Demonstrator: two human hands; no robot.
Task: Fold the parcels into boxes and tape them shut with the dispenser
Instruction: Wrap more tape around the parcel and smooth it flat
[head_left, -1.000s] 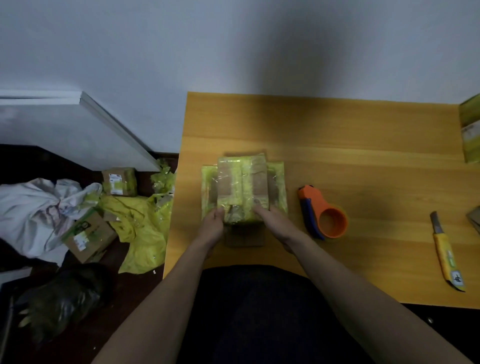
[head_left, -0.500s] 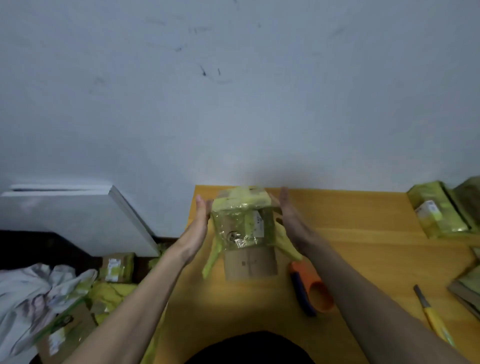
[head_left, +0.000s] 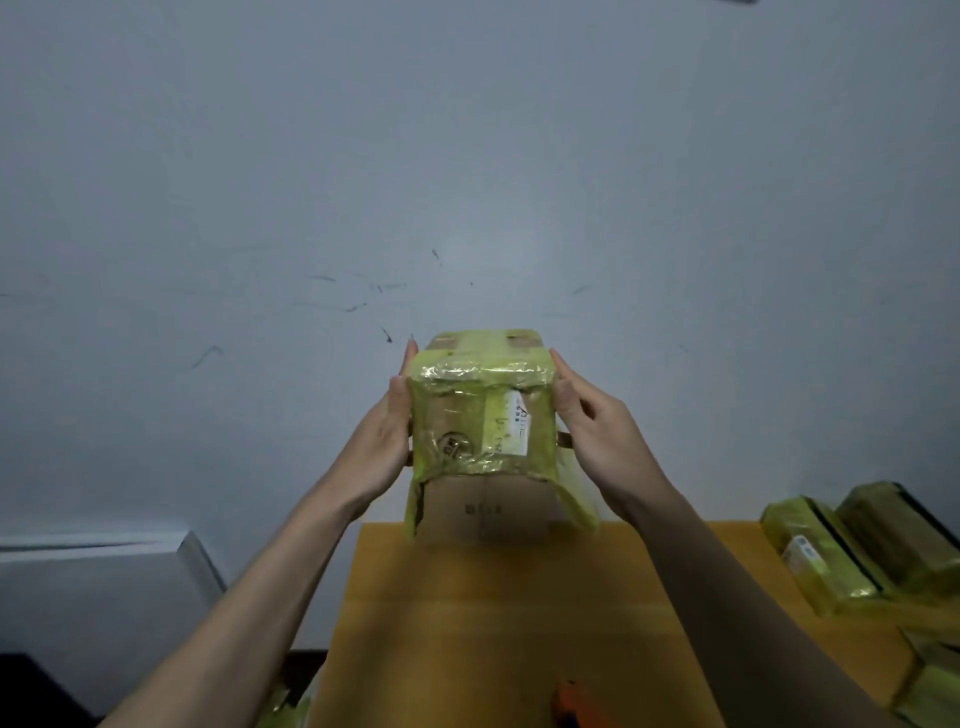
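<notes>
Pale grey wall (head_left: 467, 156), scuffed with dark marks, fills most of the head view, and the orange-brown tabletop (head_left: 493, 623) runs along the bottom. Up in the air, in front of that wall and well above the tabletop, is the parcel (head_left: 480, 421): a cardboard box wrapped in crinkled yellow-green tape, white label on its near face, a bare brown flap hanging below. Left hand (head_left: 382, 441) is flat against its left side, fingers straight and pointing up; right hand (head_left: 597, 436) mirrors it on the right side, fingers extended, palm pressing in. The box is held between two open palms, no curl around it. Over at the right edge, more yellow-wrapped parcels (head_left: 857, 551) lie on the tabletop. At the bottom edge, a sliver of the orange tape dispenser (head_left: 574, 701) peeks in, apart from both hands.
</notes>
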